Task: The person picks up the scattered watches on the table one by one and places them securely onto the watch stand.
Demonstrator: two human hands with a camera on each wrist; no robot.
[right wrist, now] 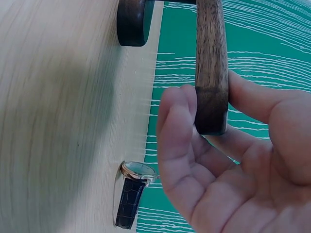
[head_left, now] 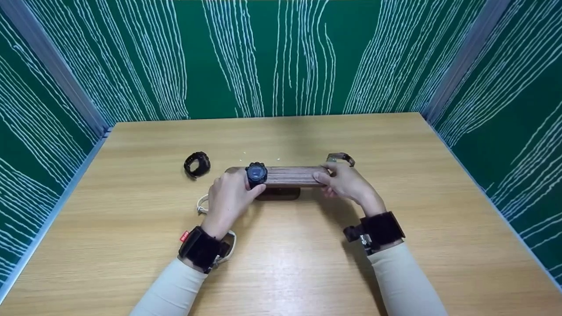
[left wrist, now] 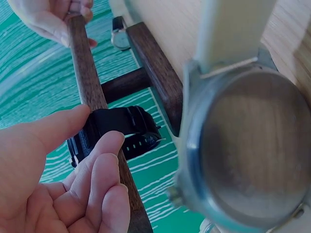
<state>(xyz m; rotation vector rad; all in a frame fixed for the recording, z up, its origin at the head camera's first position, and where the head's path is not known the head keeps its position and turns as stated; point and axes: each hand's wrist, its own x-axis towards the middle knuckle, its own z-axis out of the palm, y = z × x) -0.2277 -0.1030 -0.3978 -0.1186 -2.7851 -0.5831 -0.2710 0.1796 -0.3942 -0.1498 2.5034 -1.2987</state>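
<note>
A dark wooden T-shaped watch stand (head_left: 292,176) stands near the middle of the table, with a black digital watch (head_left: 257,173) strapped round the left part of its bar. My left hand (head_left: 230,193) holds that watch, thumb at its case and fingers curled by the black strap (left wrist: 116,120). At the bar's right end, my right hand (head_left: 347,182) pinches the wood between thumb and fingers; the squared bar end (right wrist: 212,109) shows in the right wrist view. The stand's base (left wrist: 155,73) lies below the bar, joined by a short round post (left wrist: 125,84).
Another black watch (head_left: 197,165) lies back left on the table (head_left: 281,263). Behind the right hand is a watch with a dark leather strap (right wrist: 130,201). A white-strapped watch (left wrist: 252,150) lies by the left wrist, partly hidden in the head view. Green patterned walls (head_left: 307,57) surround the table.
</note>
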